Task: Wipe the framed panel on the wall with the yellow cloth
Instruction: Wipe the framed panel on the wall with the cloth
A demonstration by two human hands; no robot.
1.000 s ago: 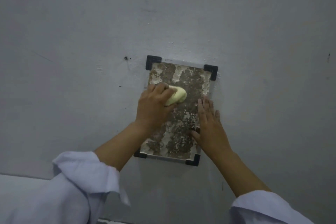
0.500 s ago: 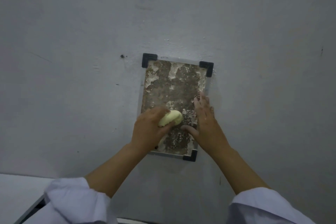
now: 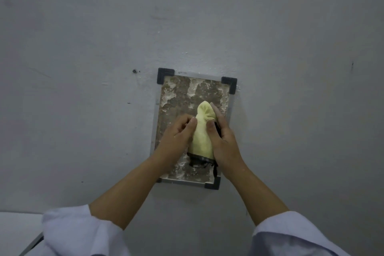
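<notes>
The framed panel [image 3: 178, 93] hangs on the grey wall, a brown mottled surface with white smears, a thin silver frame and black corner pieces. The yellow cloth [image 3: 202, 131] with a dark lower edge is stretched out long in front of the panel's middle. My left hand [image 3: 176, 139] pinches the cloth's left side with thumb and curled fingers. My right hand [image 3: 223, 141] grips its right side, thumb on the front and fingers behind it. Both hands cover the panel's lower middle.
The grey wall [image 3: 83, 48] fills the view, with a small screw hole [image 3: 134, 71] left of the panel's top corner. A white surface edge [image 3: 16, 226] shows at the bottom left. White sleeves cover both forearms low in the frame.
My left hand wiped downward with the bunched cloth. My right hand left the panel and took hold of the cloth, which is now opened out long between both hands.
</notes>
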